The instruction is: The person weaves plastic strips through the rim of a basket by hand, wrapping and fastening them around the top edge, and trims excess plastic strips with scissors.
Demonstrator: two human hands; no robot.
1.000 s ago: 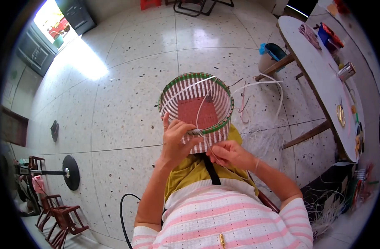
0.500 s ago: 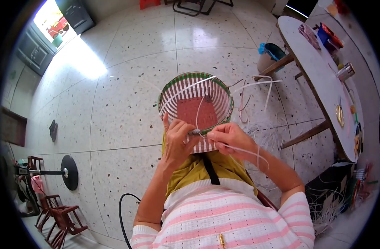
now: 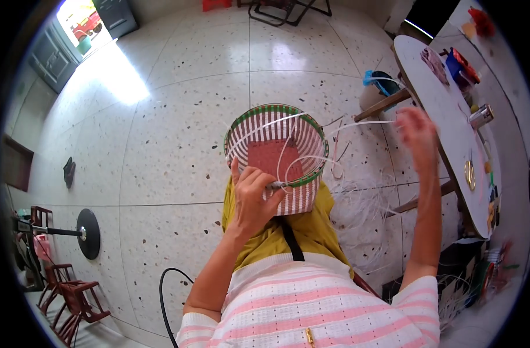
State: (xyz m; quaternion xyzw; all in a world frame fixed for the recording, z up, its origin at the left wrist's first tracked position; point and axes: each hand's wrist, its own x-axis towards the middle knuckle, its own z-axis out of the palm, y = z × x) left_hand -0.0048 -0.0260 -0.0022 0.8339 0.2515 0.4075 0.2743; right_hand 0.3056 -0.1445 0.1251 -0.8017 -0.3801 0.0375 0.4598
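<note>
A round woven basket (image 3: 302, 200) with red-and-white striped walls, a red bottom and a green rim leans against my lap, its mouth facing up and away. My left hand (image 3: 254, 194) pinches the near rim, thumb and fingers closed around it at a whitish wrapped spot. One thin white plastic strip (image 3: 363, 123) runs straight from the basket's right side to my right hand (image 3: 416, 136). This hand is raised near the table edge and blurred, its fingers seemingly closed on the strip. Another white strip (image 3: 308, 156) loops over the basket's mouth near the left hand.
A white table (image 3: 444, 122) stands at the right, bearing scissors (image 3: 469, 173), a can (image 3: 481, 116) and a blue-red container. Beneath it is a bin (image 3: 372, 95). Loose white strips (image 3: 363, 211) lie on the floor. At left are a small wooden chair (image 3: 85, 296) and a round black base (image 3: 89, 234).
My right hand has left the near rim and swung up and right to the table edge. A strip now loops over the basket's mouth. My left hand stays at the rim.
</note>
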